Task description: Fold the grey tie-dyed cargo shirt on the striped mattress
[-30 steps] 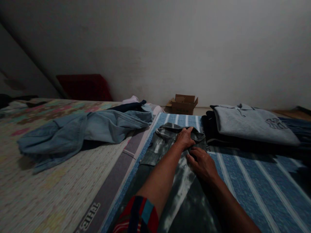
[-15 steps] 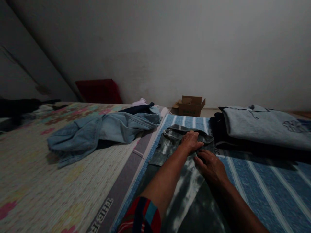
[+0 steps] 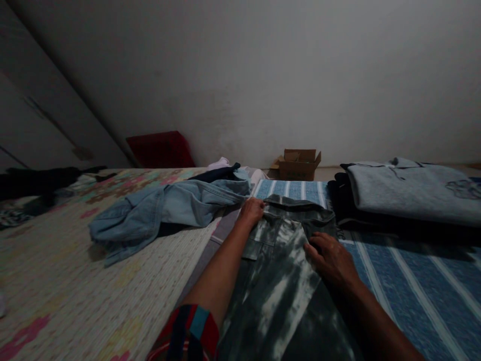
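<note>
A pair of grey-green trousers [image 3: 278, 281] with pale tie-dye streaks lies lengthwise in front of me, waistband at the far end. My left hand [image 3: 251, 213] is closed on the waistband's left corner, its fingertips partly hidden. On the right side, below the waistband, my right hand [image 3: 332, 258] rests on the cloth with fingers slightly bent and the thumb apart. Light blue jeans [image 3: 180, 203], rumpled over something dark, lie to the left of my left hand.
A folded grey hoodie [image 3: 409, 193] tops dark clothes on the blue striped sheet [image 3: 424, 281] at right. An open cardboard box [image 3: 298, 165] stands by the wall. A red object [image 3: 161, 149] leans behind the flowered mat [image 3: 150, 291]. Dark clothes [image 3: 41, 183] lie far left.
My left hand has moved left from the middle of the waistband to its left corner. The waistband lies flatter. My right hand stays nearly in place. The view has shifted slightly left.
</note>
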Available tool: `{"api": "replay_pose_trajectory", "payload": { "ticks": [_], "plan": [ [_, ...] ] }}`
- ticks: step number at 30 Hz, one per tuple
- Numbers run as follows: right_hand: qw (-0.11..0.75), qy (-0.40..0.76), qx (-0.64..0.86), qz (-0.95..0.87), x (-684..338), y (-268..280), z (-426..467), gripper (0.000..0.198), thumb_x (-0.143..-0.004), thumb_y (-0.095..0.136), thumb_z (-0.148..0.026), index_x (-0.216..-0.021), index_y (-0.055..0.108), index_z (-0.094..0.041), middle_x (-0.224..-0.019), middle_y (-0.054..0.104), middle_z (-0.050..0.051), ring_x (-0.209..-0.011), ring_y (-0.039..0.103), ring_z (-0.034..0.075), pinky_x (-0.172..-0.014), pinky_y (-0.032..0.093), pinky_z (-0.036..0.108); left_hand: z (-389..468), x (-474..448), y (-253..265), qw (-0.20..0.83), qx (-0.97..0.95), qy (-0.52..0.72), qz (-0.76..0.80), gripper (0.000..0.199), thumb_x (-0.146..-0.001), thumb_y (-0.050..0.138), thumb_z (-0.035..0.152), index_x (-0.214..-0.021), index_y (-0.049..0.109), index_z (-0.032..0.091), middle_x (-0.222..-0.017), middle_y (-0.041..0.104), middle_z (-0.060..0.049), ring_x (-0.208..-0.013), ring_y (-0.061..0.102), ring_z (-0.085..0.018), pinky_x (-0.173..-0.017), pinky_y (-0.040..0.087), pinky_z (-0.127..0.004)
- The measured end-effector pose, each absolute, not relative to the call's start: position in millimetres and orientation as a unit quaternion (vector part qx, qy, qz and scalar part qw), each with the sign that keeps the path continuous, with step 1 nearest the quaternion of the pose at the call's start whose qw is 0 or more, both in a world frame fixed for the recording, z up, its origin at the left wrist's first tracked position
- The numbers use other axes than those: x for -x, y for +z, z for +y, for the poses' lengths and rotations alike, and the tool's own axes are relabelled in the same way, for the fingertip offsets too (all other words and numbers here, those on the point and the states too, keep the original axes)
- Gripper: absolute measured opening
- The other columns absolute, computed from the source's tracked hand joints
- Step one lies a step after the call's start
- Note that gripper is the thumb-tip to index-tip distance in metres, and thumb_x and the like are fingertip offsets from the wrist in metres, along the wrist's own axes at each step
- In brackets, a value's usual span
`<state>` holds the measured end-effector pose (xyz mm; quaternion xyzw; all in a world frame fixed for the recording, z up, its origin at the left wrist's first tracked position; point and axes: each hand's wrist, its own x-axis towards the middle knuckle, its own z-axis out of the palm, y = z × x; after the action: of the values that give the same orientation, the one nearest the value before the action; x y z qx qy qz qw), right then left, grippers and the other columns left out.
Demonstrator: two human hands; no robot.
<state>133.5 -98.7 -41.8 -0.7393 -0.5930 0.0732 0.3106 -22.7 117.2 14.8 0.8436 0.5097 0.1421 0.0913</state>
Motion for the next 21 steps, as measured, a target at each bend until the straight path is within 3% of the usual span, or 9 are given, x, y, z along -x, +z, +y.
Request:
{"api": "replay_pose_trajectory", "payload": {
  "ticks": [3, 7, 11, 15, 21],
  "plan": [
    [0.325, 0.089, 0.739, -0.584, -133.8, -40.7, -100.7, 0.035, -0.089, 0.043, -0.040, -0.093, 0.070, -0.019, -0.111, 0.065, 0.010, -0.102, 0.059, 0.023, -0.086, 0.043, 0.033, 129.4, 24.5, 7.0, 0.144, -0.826, 0.168, 0.518, 0.029, -0.071, 0.055, 0.007, -0.085, 0.076, 0.022, -0.089, 0.074, 0.000, -0.093, 0.064, -0.017, -0.087, 0.046, -0.023],
    [0.338, 0.035, 0.750, -0.568, -132.4, -26.5, -88.7, 0.031, -0.090, 0.041, -0.036, -0.093, 0.067, -0.018, -0.097, 0.066, 0.008, -0.090, 0.060, 0.021, -0.078, 0.043, 0.030, 132.7, 22.6, -7.0, 0.198, -0.782, 0.242, 0.539, 0.028, -0.071, 0.053, 0.009, -0.089, 0.075, 0.016, -0.085, 0.074, -0.004, -0.082, 0.066, -0.017, -0.077, 0.049, -0.025],
    [0.244, -0.056, 0.730, -0.636, -125.3, 1.2, -39.8, 0.024, -0.087, 0.045, -0.023, -0.099, 0.065, -0.018, -0.104, 0.064, 0.010, -0.101, 0.056, 0.023, -0.084, 0.039, 0.031, 131.1, 27.2, -16.7, 0.235, -0.755, 0.305, 0.531, 0.029, -0.071, 0.052, 0.009, -0.091, 0.073, 0.012, -0.084, 0.073, -0.005, -0.076, 0.065, -0.017, -0.070, 0.049, -0.025],
    [0.129, -0.084, 0.724, -0.673, -121.8, 17.8, 24.3, 0.030, -0.088, 0.043, -0.019, -0.111, 0.061, -0.017, -0.109, 0.062, 0.012, -0.105, 0.054, 0.026, -0.084, 0.037, 0.034, 130.9, 33.6, -18.2, 0.258, -0.757, 0.322, 0.507, 0.034, -0.070, 0.044, 0.006, -0.086, 0.074, 0.012, -0.081, 0.073, -0.004, -0.078, 0.065, -0.017, -0.072, 0.049, -0.025],
    [0.089, -0.023, 0.739, -0.667, -135.0, 8.4, 69.9, 0.028, -0.090, 0.041, -0.023, -0.100, 0.066, -0.015, -0.104, 0.067, 0.014, -0.098, 0.061, 0.027, -0.079, 0.039, 0.034, 129.8, 39.8, -17.9, 0.271, -0.792, 0.298, 0.459, 0.040, -0.058, 0.046, -0.002, -0.078, 0.074, 0.017, -0.077, 0.072, 0.000, -0.082, 0.064, -0.017, -0.081, 0.047, -0.025]
  ]
}}
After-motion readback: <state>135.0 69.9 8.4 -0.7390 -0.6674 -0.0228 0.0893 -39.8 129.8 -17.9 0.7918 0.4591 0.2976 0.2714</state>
